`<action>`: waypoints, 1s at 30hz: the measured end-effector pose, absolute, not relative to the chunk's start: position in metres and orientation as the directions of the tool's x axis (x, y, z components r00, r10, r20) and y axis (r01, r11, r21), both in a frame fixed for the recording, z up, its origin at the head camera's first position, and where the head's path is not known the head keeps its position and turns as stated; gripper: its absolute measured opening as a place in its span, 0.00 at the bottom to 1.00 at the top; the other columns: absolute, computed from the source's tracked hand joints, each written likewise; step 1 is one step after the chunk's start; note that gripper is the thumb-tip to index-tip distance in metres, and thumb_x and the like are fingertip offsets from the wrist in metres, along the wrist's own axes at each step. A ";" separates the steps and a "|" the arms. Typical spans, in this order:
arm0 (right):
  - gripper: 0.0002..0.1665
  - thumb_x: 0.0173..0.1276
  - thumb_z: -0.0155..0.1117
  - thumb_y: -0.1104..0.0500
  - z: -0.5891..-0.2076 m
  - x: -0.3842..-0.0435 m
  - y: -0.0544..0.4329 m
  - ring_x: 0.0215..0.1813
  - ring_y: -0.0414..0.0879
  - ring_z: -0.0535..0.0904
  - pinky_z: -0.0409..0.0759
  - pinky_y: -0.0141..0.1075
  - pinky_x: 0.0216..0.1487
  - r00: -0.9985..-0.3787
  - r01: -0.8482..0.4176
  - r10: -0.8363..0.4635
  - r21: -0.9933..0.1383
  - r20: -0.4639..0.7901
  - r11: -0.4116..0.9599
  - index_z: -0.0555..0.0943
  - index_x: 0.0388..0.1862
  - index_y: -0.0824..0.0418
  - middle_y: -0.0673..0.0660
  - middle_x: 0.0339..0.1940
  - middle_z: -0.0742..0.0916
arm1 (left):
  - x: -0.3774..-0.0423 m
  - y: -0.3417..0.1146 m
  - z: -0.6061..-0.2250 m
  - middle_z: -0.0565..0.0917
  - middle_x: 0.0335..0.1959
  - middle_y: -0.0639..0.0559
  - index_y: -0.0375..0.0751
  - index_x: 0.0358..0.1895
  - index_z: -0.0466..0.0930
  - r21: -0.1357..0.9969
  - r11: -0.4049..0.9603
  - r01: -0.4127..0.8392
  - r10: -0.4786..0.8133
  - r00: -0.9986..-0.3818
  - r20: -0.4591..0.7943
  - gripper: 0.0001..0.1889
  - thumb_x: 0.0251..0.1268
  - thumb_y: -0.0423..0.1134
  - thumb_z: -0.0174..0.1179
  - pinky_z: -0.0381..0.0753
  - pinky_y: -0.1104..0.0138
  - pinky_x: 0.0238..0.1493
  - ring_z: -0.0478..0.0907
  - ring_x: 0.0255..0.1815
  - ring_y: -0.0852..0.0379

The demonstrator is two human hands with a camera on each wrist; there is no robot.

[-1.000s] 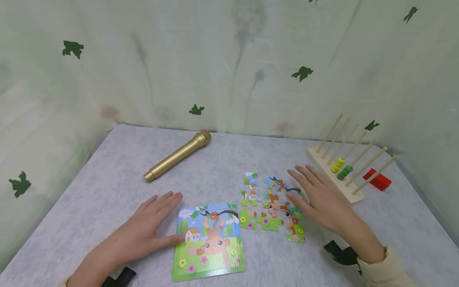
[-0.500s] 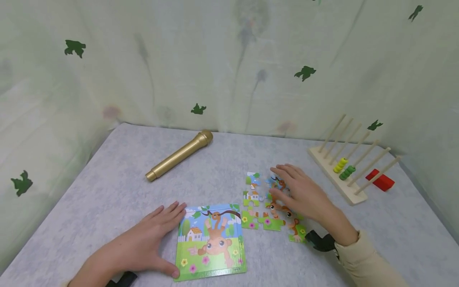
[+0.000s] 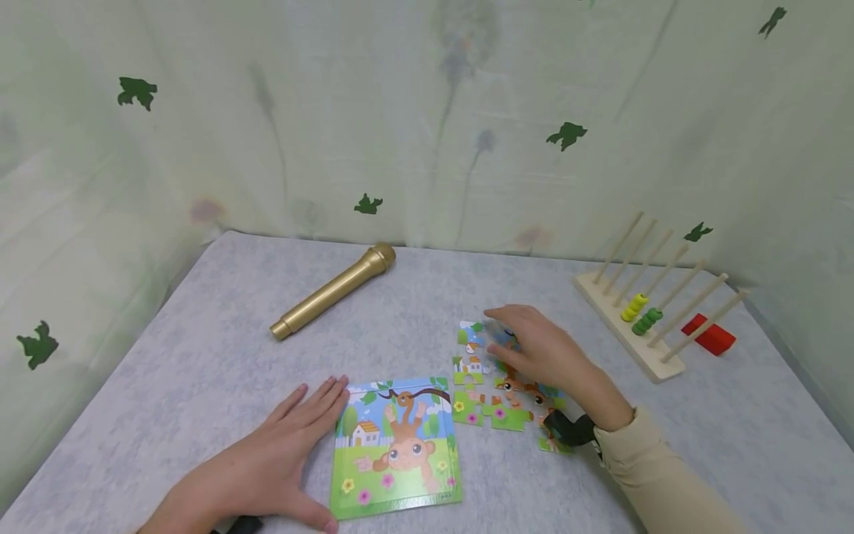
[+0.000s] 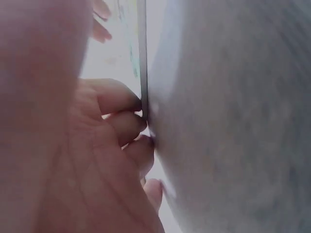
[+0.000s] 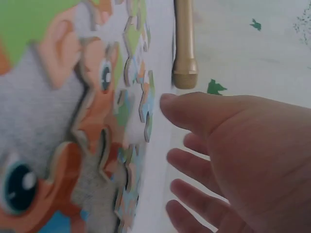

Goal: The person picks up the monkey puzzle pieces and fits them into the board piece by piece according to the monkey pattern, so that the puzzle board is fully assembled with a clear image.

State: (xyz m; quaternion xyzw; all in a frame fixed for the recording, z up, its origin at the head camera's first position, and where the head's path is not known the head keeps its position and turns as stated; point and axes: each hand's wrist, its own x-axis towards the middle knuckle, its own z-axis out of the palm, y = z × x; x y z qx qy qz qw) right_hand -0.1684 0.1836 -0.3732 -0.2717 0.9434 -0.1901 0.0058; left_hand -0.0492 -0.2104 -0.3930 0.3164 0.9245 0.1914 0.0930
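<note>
A square picture board with a monkey scene lies flat at the front of the table. My left hand rests along its left side, fingers fairly straight, thumb at the near left corner. In the left wrist view, fingertips touch the table beside the board's thin edge. Loose jigsaw pieces of a similar picture lie to the board's right. Over them hovers my right hand, fingers relaxed, covering some from the head view. The right wrist view shows its thumb and fingers apart, holding nothing, beside the pieces.
A gold toy microphone lies at the back left. To the right stands a wooden peg rack with yellow and green beads, and a red block lies behind it. A patterned curtain hangs behind the table.
My right hand has moved left over the jigsaw pieces. My left thumb has slid from the board's left side down to its near corner, and the fingers have come up against that side.
</note>
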 end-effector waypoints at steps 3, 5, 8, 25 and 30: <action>0.35 0.73 0.70 0.51 -0.373 -0.173 0.180 0.74 0.61 0.72 0.79 0.56 0.68 -0.852 -0.498 -0.522 -0.382 0.047 0.778 0.74 0.74 0.62 0.62 0.71 0.80 | -0.051 -0.210 -0.395 0.49 0.85 0.38 0.31 0.82 0.49 0.414 0.717 0.560 0.624 -0.781 -0.026 0.75 0.38 0.85 0.64 0.18 0.80 0.77 0.47 0.85 0.42; 0.35 0.73 0.70 0.51 -0.373 -0.176 0.177 0.74 0.61 0.71 0.79 0.56 0.69 -0.852 -0.489 -0.523 -0.390 0.021 0.780 0.74 0.74 0.62 0.62 0.71 0.80 | -0.052 -0.211 -0.397 0.49 0.85 0.38 0.32 0.82 0.49 0.418 0.716 0.560 0.620 -0.784 -0.012 0.75 0.38 0.84 0.64 0.19 0.81 0.77 0.46 0.86 0.43; 0.34 0.73 0.70 0.52 -0.376 -0.177 0.176 0.74 0.61 0.72 0.79 0.56 0.69 -0.852 -0.485 -0.523 -0.388 0.009 0.783 0.75 0.73 0.63 0.62 0.70 0.80 | -0.054 -0.212 -0.402 0.49 0.85 0.39 0.34 0.83 0.50 0.417 0.715 0.560 0.613 -0.790 0.010 0.75 0.37 0.84 0.65 0.20 0.80 0.78 0.45 0.86 0.43; 0.25 0.74 0.69 0.51 -0.390 -0.179 0.175 0.65 0.58 0.81 0.85 0.52 0.61 -0.828 -0.555 -0.551 -0.292 0.106 0.779 0.82 0.65 0.60 0.61 0.65 0.84 | -0.054 -0.214 -0.413 0.55 0.84 0.41 0.33 0.81 0.56 0.299 0.715 0.632 0.623 -0.770 0.137 0.74 0.36 0.87 0.62 0.25 0.75 0.81 0.50 0.84 0.47; 0.23 0.73 0.69 0.50 -0.390 -0.179 0.174 0.61 0.55 0.84 0.87 0.50 0.57 -0.826 -0.563 -0.547 -0.246 0.136 0.789 0.84 0.62 0.59 0.59 0.62 0.86 | -0.055 -0.213 -0.413 0.56 0.84 0.40 0.32 0.80 0.57 0.269 0.715 0.645 0.630 -0.762 0.154 0.74 0.36 0.88 0.61 0.26 0.74 0.82 0.51 0.84 0.47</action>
